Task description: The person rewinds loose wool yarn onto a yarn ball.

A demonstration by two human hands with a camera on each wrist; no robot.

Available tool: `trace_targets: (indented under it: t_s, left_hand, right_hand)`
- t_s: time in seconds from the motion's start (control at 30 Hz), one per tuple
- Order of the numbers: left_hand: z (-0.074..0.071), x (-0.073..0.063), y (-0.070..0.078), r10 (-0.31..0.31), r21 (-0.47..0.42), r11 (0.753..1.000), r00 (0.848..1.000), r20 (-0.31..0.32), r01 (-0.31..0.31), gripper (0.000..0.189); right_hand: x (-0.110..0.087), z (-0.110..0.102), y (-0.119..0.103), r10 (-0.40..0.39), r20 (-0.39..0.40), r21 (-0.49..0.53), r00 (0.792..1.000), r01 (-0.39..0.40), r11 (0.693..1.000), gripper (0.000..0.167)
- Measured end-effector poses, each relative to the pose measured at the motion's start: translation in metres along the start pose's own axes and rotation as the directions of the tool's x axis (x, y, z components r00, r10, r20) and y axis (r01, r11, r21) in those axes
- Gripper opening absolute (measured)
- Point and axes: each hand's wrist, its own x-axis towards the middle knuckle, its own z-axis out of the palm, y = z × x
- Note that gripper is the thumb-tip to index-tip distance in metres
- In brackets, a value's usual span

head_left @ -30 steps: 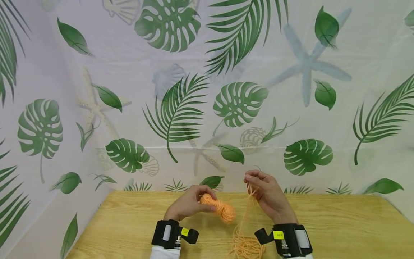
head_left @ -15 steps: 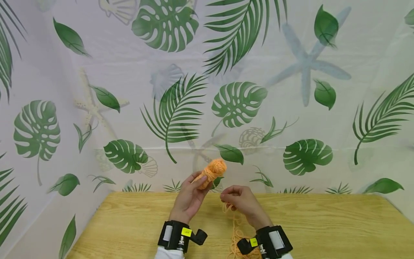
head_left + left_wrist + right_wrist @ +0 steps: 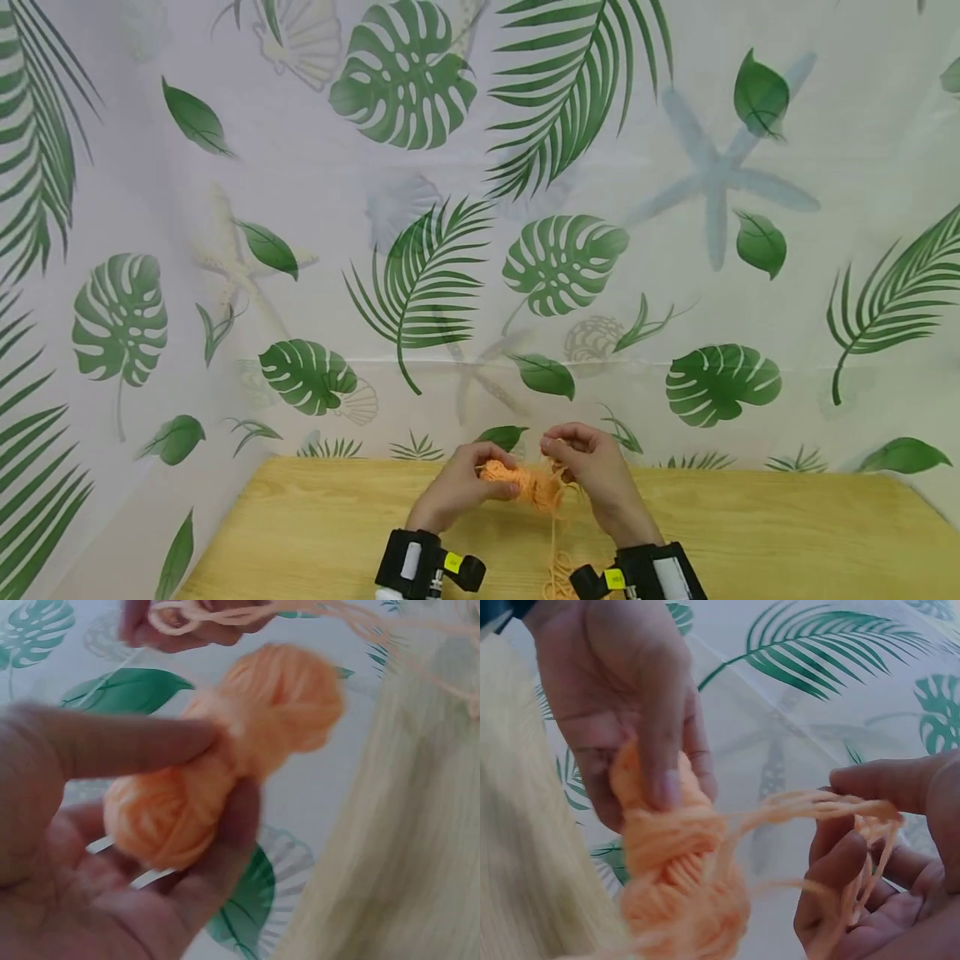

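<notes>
My left hand (image 3: 453, 487) grips an orange yarn skein (image 3: 536, 486), thumb on one side and fingers on the other. The skein is narrow in the middle with a rounded bulge at each end, as the left wrist view shows of the yarn skein (image 3: 285, 697). Just right of it, my right hand (image 3: 600, 471) holds several strands of the same yarn (image 3: 802, 804) between thumb and fingers. These strands run across to the skein's wrapped middle. Below the hands, loose yarn (image 3: 558, 575) hangs down to a tangled pile on the table, partly hidden by the right wrist camera.
A light wooden table (image 3: 337, 533) lies under both hands. Behind it hangs a white cloth backdrop (image 3: 480, 333) printed with green leaves, shells and starfish. Black wrist straps with cameras (image 3: 412, 562) sit on both forearms.
The skein was raised and tilted upward half a second ago; now it is lowered and points right. My right hand has risen slightly beside its far end, still holding strands.
</notes>
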Motion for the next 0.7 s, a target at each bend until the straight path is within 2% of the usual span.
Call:
trace_targets:
  t_s: [0.03,0.1,0.17,0.2,0.23,0.3,0.33,0.37,0.4,0.47,0.53,0.63,0.7]
  left_hand:
    - [0.0,-0.002,0.004,0.008,-0.025,1.0,0.996,0.088,-0.005,0.019]
    - [0.001,-0.005,0.01,0.05,-0.116,0.993,0.973,0.227,-0.024,0.018]
    - [0.0,-0.008,0.016,0.101,-0.256,0.966,0.953,0.285,-0.025,0.017]
    - [0.0,-0.009,0.018,0.122,-0.336,0.942,0.953,0.277,-0.023,0.017]
    - [-0.001,-0.008,0.019,0.134,-0.412,0.911,0.961,0.242,-0.023,0.017]
    - [-0.002,-0.002,0.019,0.111,-0.528,0.849,0.987,0.118,-0.033,0.017]
    - [-0.003,0.002,0.017,0.096,-0.549,0.834,0.994,0.045,-0.056,0.017]
    - [-0.005,0.007,0.014,0.069,-0.553,0.83,0.997,-0.023,-0.07,0.016]
    - [-0.006,0.011,0.011,0.034,-0.542,0.837,0.996,-0.083,-0.074,0.016]
    - [-0.009,0.017,0.006,-0.03,-0.488,0.871,0.983,-0.183,-0.065,0.018]
    - [-0.011,0.018,0.001,-0.065,-0.42,0.906,0.968,-0.242,-0.044,0.021]
    - [-0.016,0.011,0.002,-0.074,-0.367,0.93,0.962,-0.264,-0.029,0.024]
    - [-0.022,0.005,0.01,-0.047,-0.332,0.942,0.969,-0.243,-0.037,0.023]
  right_hand:
    - [-0.001,-0.005,0.001,-0.005,-0.005,0.037,1.0,0.005,0.999,0.013]
    - [-0.002,-0.011,0.007,-0.019,0.014,0.117,1.0,0.017,0.993,0.008]
    - [-0.004,-0.015,0.015,-0.034,0.067,0.197,0.997,0.02,0.98,0.004]
    - [-0.005,-0.015,0.019,-0.041,0.099,0.217,0.994,0.019,0.976,0.007]
    - [-0.007,-0.014,0.024,-0.044,0.128,0.235,0.991,0.013,0.972,0.008]
    - [-0.01,-0.009,0.031,-0.036,0.167,0.226,0.985,-0.003,0.974,0.01]
    - [-0.012,-0.005,0.033,-0.027,0.185,0.198,0.982,-0.01,0.98,0.011]
    - [-0.014,-0.001,0.033,-0.016,0.193,0.151,0.981,-0.014,0.988,0.013]
    - [-0.014,0.004,0.031,-0.007,0.188,0.098,0.982,-0.011,0.995,0.014]
    - [-0.015,0.011,0.024,-0.001,0.165,-0.009,0.986,0.003,1.0,0.012]
    - [-0.015,0.015,0.012,-0.017,0.138,-0.1,0.99,0.031,0.995,0.011]
    - [-0.014,0.015,-0.01,-0.047,0.12,-0.165,0.992,0.067,0.984,0.013]
    - [-0.015,0.012,-0.022,-0.043,0.145,-0.177,0.988,0.069,0.982,0.016]
